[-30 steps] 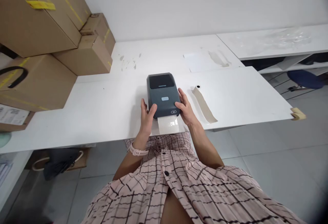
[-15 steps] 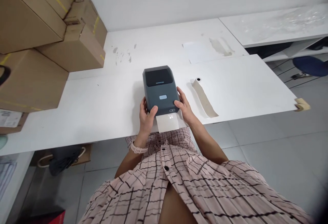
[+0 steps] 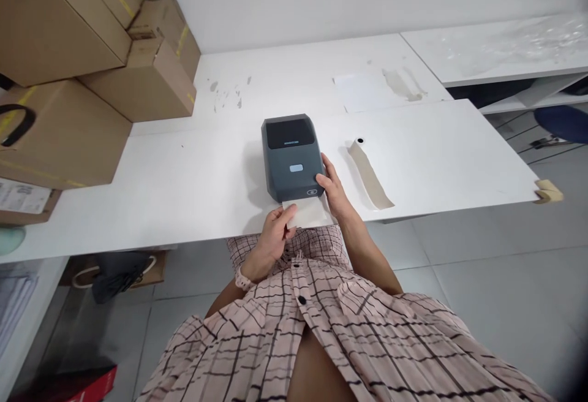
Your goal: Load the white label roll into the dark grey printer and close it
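Note:
A dark grey label printer [image 3: 294,160] with a pale blue button stands on the white table near its front edge. From the printer's front slot a strip of label paper [image 3: 310,212] sticks out. My left hand [image 3: 277,230] pinches the left side of that strip between thumb and fingers. Against the printer's right side rests my right hand [image 3: 334,190], its thumb on the top cover near the front corner and its fingers along the side. To the right lies a small paper roll [image 3: 361,141] with a beige strip [image 3: 373,178] unrolled toward me.
Cardboard boxes [image 3: 138,77] are stacked at the left of the table [image 3: 197,193]. A white sheet [image 3: 358,92] lies toward the back. Beige padding [image 3: 549,191] covers the table's right corner. A blue stool seat [image 3: 563,123] stands beyond it.
My left hand has left the printer's left side and now grips the label strip at the front. My right hand stays on the printer. The view has shifted slightly.

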`<action>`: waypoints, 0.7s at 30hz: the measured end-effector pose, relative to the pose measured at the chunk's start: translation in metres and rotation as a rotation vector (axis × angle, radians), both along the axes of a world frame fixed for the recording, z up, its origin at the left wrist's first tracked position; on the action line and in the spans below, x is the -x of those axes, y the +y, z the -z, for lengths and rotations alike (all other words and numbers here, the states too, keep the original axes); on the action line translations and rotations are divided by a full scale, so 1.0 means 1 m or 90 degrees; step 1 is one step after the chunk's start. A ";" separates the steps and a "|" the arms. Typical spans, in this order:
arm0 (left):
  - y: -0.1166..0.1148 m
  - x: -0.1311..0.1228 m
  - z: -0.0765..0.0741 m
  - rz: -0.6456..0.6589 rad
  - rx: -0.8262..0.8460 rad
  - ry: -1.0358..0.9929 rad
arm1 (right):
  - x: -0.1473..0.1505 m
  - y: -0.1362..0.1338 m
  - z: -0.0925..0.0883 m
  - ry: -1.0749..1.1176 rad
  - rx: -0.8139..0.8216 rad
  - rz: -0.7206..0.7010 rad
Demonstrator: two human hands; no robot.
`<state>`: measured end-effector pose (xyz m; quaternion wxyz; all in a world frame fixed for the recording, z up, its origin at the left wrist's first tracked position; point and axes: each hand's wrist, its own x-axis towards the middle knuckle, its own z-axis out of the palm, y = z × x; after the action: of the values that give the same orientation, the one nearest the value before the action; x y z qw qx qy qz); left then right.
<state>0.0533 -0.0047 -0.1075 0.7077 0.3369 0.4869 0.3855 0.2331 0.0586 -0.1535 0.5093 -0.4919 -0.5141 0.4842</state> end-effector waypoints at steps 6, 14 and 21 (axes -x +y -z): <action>-0.004 0.017 0.021 0.048 -0.114 0.195 | 0.001 -0.017 -0.032 -0.201 -0.144 0.107; 0.009 0.037 0.009 -0.244 -0.351 0.365 | 0.016 -0.019 -0.078 -0.589 -0.356 -0.030; 0.021 0.014 0.005 -0.164 -0.379 0.265 | 0.012 -0.018 -0.083 -0.496 -0.345 -0.001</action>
<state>0.0394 0.0165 -0.1120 0.4103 0.5347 0.5254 0.5193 0.2208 0.0404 -0.0703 0.3880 -0.4856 -0.7752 0.1124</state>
